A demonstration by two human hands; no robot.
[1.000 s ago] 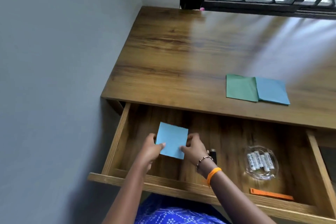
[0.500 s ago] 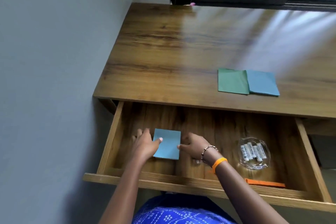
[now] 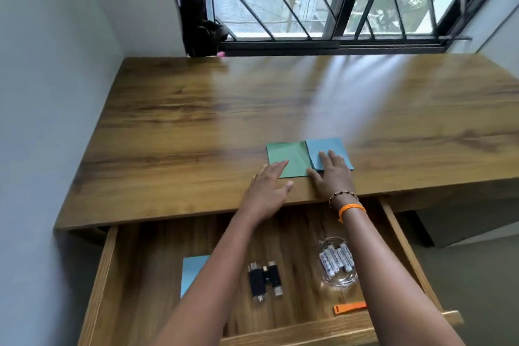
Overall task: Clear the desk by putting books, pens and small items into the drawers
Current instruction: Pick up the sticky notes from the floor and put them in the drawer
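Now both hands lie flat with straight fingers on the tabletop (image 3: 174, 126), holding nothing: the left hand (image 3: 266, 191) touches the green paper (image 3: 289, 156), the right hand (image 3: 332, 174) rests on the blue paper (image 3: 327, 149) just beside it. Nearer than the green paper, the open drawer (image 3: 104, 275) holds another blue sheet (image 3: 193, 270), black USB sticks (image 3: 264, 279), a glass dish of batteries (image 3: 337, 261) and an orange strip (image 3: 349, 307).

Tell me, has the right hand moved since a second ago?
Yes. The right hand left the open drawer and went up onto the desk, now on the blue paper.
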